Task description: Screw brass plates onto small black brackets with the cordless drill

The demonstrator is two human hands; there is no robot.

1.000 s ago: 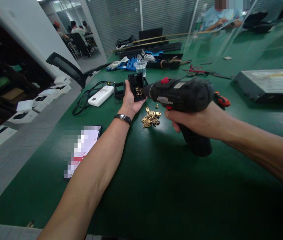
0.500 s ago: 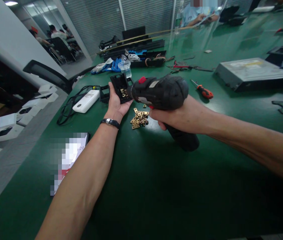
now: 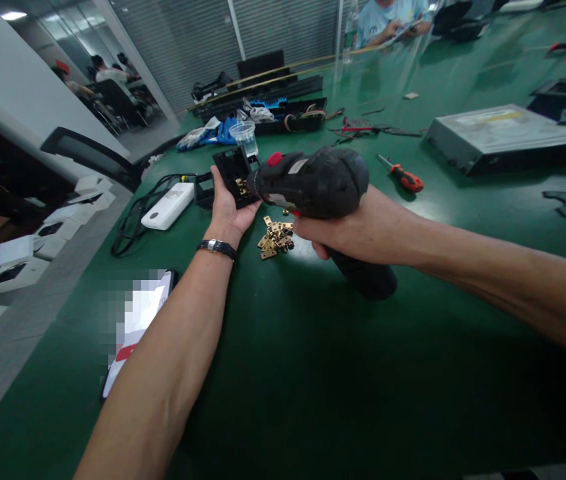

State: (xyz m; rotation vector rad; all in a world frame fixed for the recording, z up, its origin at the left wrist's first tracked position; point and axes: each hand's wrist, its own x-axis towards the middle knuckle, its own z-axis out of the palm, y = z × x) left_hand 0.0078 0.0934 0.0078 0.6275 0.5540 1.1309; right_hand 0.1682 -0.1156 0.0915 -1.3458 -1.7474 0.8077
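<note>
My left hand (image 3: pixel 230 212) grips a black plastic box-like part (image 3: pixel 227 162) by its near edge, thumb on the left side. Inside that part sits a small brass-coloured metal piece (image 3: pixel 241 187). My right hand (image 3: pixel 357 230) is closed around the handle of a black cordless drill (image 3: pixel 315 181) with a red switch on top. The drill's front end points left at the brass piece; whether the bit touches it is hidden. Below the drill, a pile of brass-coloured hinges (image 3: pixel 276 237) lies on the green table (image 3: pixel 313 373).
Left of my hand are a white power bank (image 3: pixel 168 205), a black cable (image 3: pixel 127 227) and a phone (image 3: pixel 145 313). A clear plastic cup (image 3: pixel 245 137) and gloves (image 3: pixel 207 133) lie behind. To the right are a screwdriver (image 3: pixel 403 177) and a metal-topped box (image 3: pixel 507 137). A person (image 3: pixel 390 23) sits across the table.
The whole view has shifted slightly, so things appear a little further left. Both hands keep their grips, and the drill stays pointed into the black part.
</note>
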